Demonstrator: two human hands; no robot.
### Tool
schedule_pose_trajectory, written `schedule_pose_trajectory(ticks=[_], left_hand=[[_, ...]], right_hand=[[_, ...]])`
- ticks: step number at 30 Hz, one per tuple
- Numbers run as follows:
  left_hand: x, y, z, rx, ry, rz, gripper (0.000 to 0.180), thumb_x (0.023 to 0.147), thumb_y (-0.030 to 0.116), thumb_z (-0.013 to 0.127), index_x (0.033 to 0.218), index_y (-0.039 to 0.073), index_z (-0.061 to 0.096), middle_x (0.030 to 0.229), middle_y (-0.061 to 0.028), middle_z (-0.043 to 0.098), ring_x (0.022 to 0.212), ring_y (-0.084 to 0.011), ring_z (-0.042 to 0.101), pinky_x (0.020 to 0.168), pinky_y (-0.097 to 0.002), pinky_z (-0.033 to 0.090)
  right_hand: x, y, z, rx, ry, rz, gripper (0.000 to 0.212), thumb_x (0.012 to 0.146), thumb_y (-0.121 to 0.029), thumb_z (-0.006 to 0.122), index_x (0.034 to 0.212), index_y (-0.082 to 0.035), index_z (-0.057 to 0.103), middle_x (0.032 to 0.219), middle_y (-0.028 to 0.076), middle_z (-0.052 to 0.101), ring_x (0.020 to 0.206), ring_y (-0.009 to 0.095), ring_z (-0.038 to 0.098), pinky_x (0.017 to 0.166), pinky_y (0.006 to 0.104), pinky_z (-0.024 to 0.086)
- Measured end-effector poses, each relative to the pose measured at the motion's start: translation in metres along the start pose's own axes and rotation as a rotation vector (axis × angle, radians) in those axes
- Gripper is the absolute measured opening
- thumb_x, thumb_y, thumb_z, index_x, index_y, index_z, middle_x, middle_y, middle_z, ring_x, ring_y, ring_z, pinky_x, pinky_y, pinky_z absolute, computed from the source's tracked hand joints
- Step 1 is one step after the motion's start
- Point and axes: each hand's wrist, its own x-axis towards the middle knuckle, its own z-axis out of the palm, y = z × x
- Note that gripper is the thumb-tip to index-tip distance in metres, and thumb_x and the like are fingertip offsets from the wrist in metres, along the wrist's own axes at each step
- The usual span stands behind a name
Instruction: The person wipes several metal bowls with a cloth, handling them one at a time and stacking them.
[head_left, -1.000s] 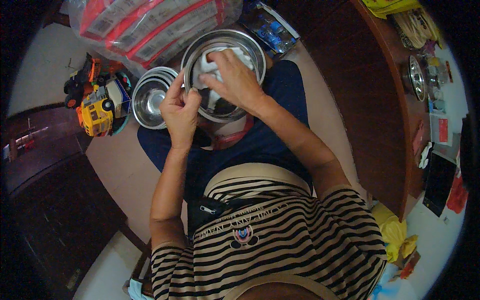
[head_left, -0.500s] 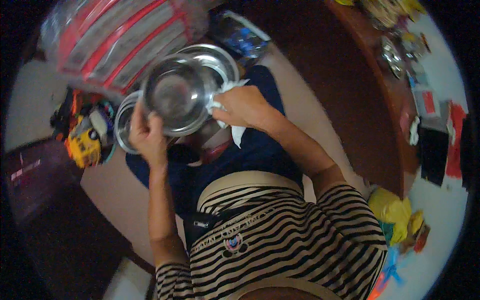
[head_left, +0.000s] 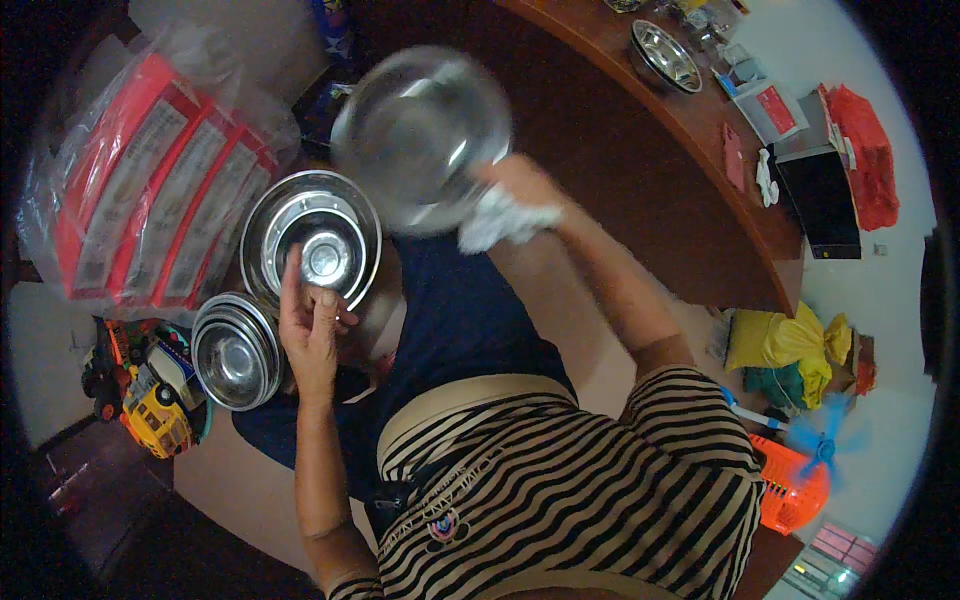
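Note:
My right hand [head_left: 525,185] grips the rim of a shiny steel bowl [head_left: 420,140], raised to the far side and blurred by motion. A crumpled white cloth [head_left: 505,220] hangs from the same hand. My left hand [head_left: 312,325] is open, index finger stretched out and thumb apart, with nothing in it. It hovers over the near edge of a wide steel basin [head_left: 365,285], which has smaller bowls [head_left: 325,258] nested inside; whether it touches them I cannot tell. Left of that hand stands a nested stack of steel bowls [head_left: 232,362].
Plastic-wrapped red and white packages [head_left: 150,190] stand at the far left. A yellow toy vehicle [head_left: 160,415] lies below them among other toys. Along the right curves a brown wooden table [head_left: 745,215] bearing another steel bowl [head_left: 665,55]. An orange fan [head_left: 795,490] with blue blades is at lower right.
My right hand has carried the bowl and cloth away to the far right. My left hand has let go of the bowl. The view has turned, bringing the nested basin into sight.

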Motion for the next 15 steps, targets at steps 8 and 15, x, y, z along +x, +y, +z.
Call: schedule_pose_trajectory(ticks=[8, 15], left_hand=[[0.002, -0.086, -0.052, 0.124, 0.006, -0.299, 0.020, 0.090, 0.022, 0.052, 0.091, 0.004, 0.059, 0.060, 0.0010, 0.050, 0.049, -0.0053, 0.047, 0.043, -0.0196, 0.040], [0.001, -0.118, -0.072, 0.168, 0.146, -0.415, 0.029, 0.089, 0.029, 0.054, 0.076, 0.004, 0.050, 0.060, -0.0032, 0.050, 0.046, -0.0099, 0.047, 0.040, -0.0219, 0.043]], right_hand=[[-0.019, 0.072, -0.237, 0.591, 0.507, 0.280, 0.038, 0.083, -0.034, 0.048, 0.107, -0.004, 0.053, 0.103, 0.012, 0.060, 0.086, 0.025, 0.059, 0.070, 0.0348, 0.050], [-0.029, 0.103, -0.275, 0.398, 0.419, 0.303, 0.041, 0.076, -0.032, 0.052, 0.109, -0.009, 0.052, 0.106, 0.007, 0.058, 0.096, 0.022, 0.054, 0.078, 0.0335, 0.046]])
